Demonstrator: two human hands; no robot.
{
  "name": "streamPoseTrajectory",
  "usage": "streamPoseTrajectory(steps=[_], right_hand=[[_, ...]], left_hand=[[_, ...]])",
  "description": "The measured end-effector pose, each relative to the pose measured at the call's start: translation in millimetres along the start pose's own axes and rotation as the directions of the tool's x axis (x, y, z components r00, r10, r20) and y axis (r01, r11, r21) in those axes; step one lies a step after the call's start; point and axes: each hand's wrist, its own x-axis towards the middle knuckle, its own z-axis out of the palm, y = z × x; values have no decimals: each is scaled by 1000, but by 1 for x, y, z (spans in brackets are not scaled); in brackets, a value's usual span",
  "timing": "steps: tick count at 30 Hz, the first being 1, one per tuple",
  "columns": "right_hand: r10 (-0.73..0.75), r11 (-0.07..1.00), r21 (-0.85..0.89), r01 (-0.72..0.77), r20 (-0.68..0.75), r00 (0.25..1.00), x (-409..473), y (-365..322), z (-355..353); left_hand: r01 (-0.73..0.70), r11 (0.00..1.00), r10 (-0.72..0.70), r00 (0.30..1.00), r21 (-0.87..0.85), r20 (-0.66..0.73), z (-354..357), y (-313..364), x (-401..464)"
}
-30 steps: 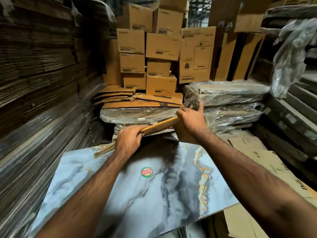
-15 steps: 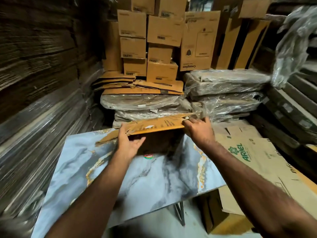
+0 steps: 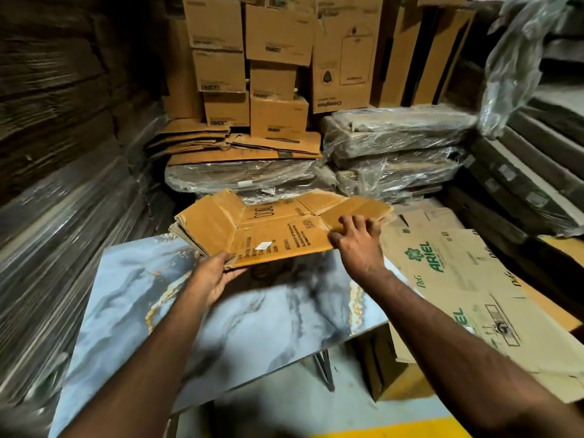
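Note:
A flattened brown cardboard box (image 3: pixel 271 229) with printed text and a small white label hangs tilted over the far end of a blue marble-patterned table (image 3: pixel 240 324). My left hand (image 3: pixel 211 276) grips its near left corner from below, thumb on top. My right hand (image 3: pixel 357 245) holds the right side, its fingers curled over a flap. The box's flaps are spread open at the left and right ends.
Flattened Ariel cartons (image 3: pixel 467 298) lie to the right of the table. Plastic-wrapped cardboard bundles (image 3: pixel 392 143) and stacked brown boxes (image 3: pixel 278 67) stand behind. Wrapped cardboard stacks (image 3: pixel 60 216) wall the left side. Grey floor with a yellow line (image 3: pixel 379 431) shows below.
The cardboard box has come toward me and tipped flatter, so its printed face now shows. Both hands moved with it, and the view tilted down.

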Motion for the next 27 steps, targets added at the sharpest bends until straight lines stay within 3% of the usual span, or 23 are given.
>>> streamPoseTrajectory(steps=[5, 9, 14, 17, 23, 27], right_hand=[[86, 996, -9, -87, -80, 993, 0, -1, -1], [115, 988, 106, -114, 1, 993, 0, 25, 9], [-125, 895, 444, 37, 169, 978, 20, 74, 24], [-187, 888, 434, 153, 35, 982, 26, 102, 32], [-144, 852, 449, 269, -293, 945, 34, 178, 71], [-117, 868, 423, 258, -332, 936, 30, 242, 98]], left_hand=[[-9, 999, 7, 999, -40, -42, 12, -3, -3], [-26, 999, 25, 998, -21, -56, 34, -11, -11], [-56, 998, 52, 994, -35, -95, 63, -24, -16], [-109, 992, 101, 988, -62, -119, 88, -33, -16], [-201, 978, 191, 971, -61, -146, 167, -57, -8], [-200, 980, 197, 976, -18, -95, 235, -79, 8]])
